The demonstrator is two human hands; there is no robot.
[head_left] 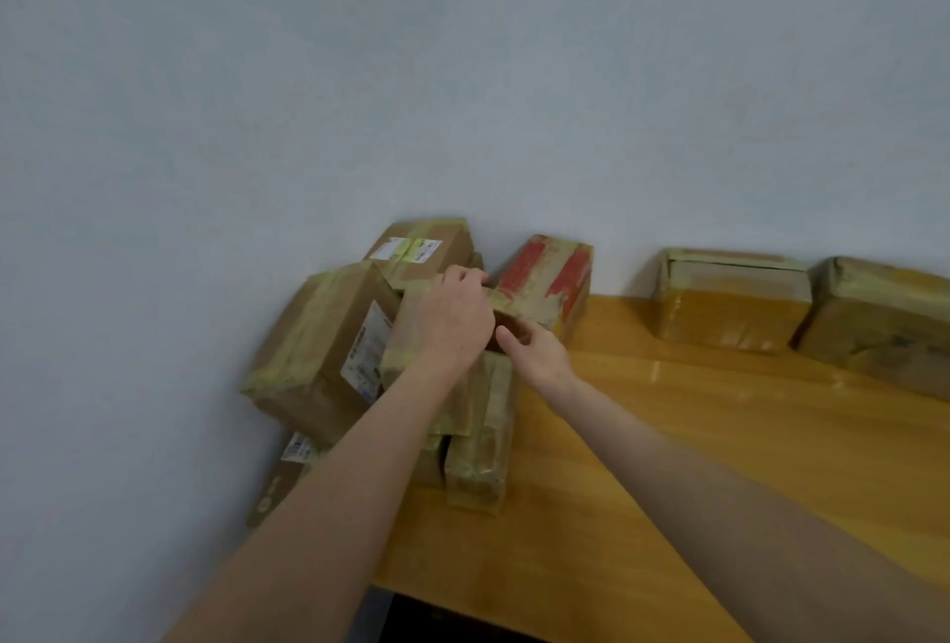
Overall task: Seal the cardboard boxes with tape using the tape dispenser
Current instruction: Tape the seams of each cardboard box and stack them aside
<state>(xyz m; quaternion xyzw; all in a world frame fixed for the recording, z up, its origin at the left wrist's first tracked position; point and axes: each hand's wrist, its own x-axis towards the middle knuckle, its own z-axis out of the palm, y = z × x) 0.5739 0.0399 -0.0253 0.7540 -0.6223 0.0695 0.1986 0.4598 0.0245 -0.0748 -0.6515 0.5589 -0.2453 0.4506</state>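
Both arms reach out to the box pile at the back-left of the tabletop (668, 436), hard against the wall (462, 76). Left grip (452, 318) sits on top of the middle box (411, 328), palm down, fingers curled over its far edge, so it's clamped on that box. Right grip (534, 349) is at the same box's right end, thumb up, fingers bent in twd the dark end face. The frame is blurry there, so can't tell if it's clamped or only touching.

The middle box lies high in the pile, wrapped in yellowish tape. Just left of it, touching, is the big box (318, 344), tilted, tape bands round it and a white label on its right face. Behind the left grip is the back box (421, 246), w/ a white and yellow label on top. To the right of the hands, the red-marked box (550, 277) leans at the wall, taped over. Below the hands the front box (480, 452) stands upright on the tabletop, also taped. At the pile's btm left the low box (295, 452) shows a small white label.

Well apart, on the right along the wall, are two more taped ones: the flat box (730, 308) and, just beside it, the edge box (874, 323), cut off by the frame.
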